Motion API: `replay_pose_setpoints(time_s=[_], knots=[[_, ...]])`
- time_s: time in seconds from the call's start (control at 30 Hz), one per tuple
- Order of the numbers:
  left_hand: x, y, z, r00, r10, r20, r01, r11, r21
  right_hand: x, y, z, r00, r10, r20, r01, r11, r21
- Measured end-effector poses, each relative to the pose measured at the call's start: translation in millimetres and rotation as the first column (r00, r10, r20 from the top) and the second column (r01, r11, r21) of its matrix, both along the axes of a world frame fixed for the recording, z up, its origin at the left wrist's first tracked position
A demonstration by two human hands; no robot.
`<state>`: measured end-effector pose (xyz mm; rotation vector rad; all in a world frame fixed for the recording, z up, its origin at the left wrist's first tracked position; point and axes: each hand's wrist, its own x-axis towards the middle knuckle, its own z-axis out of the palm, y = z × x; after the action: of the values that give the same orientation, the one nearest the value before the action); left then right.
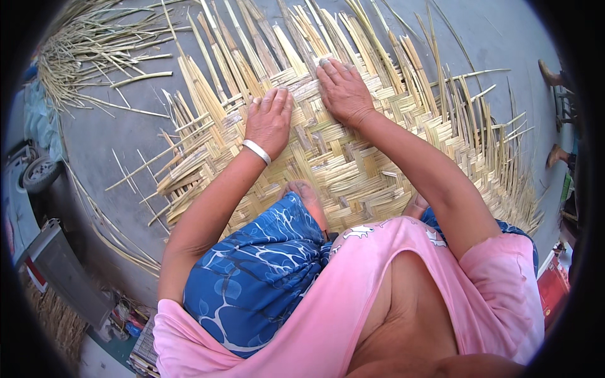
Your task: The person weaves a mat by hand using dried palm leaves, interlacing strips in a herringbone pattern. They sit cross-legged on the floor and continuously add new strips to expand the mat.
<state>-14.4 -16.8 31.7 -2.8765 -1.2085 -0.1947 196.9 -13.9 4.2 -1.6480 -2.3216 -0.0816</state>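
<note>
A partly woven mat of pale, flattened reed strips (353, 176) spreads over the floor under both my hands. Loose strip ends (252, 47) fan outward from its far edge and both sides. My left hand (270, 120) lies flat on the weave near the far edge, fingers pointing away and a white band round the wrist. To its right, my right hand (343, 91) presses on the same edge, fingers stretched out over the strips, with something greyish at a fingertip. Neither hand visibly grips a strip. My bare foot (307, 200) rests on the near part of the mat.
A heap of loose reed strips (107, 53) lies at the far left. Beside it are a pale blue plastic sheet (43, 120) and a vehicle's wheel (41, 174). A grey bin-like box (63, 271) stands at lower left. Another person's feet (554, 156) show at the right edge.
</note>
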Motion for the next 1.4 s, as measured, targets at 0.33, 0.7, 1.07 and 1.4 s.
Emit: replay_pose_setpoints(time_s=[0.33, 0.7, 1.07, 1.4], knots=[[-73, 30, -27, 0.595, 0.784, 0.177, -0.418, 0.49, -0.765, 21, -40, -1, 0.996, 0.08, -0.031, -0.084, 0.986, -0.145], [-39, 60, -17, 0.736, 0.672, -0.08, -0.53, 0.499, -0.686, 19, -42, 4, 0.997, 0.061, -0.041, -0.067, 0.985, -0.156], [-42, 63, -33, 0.725, 0.68, -0.11, -0.517, 0.432, -0.739, 20, -42, 0, 0.995, 0.062, -0.079, -0.072, 0.989, -0.131], [-37, 75, -14, 0.684, 0.701, -0.203, -0.5, 0.247, -0.83, 22, -42, 1, 0.989, 0.059, -0.137, -0.071, 0.994, -0.083]])
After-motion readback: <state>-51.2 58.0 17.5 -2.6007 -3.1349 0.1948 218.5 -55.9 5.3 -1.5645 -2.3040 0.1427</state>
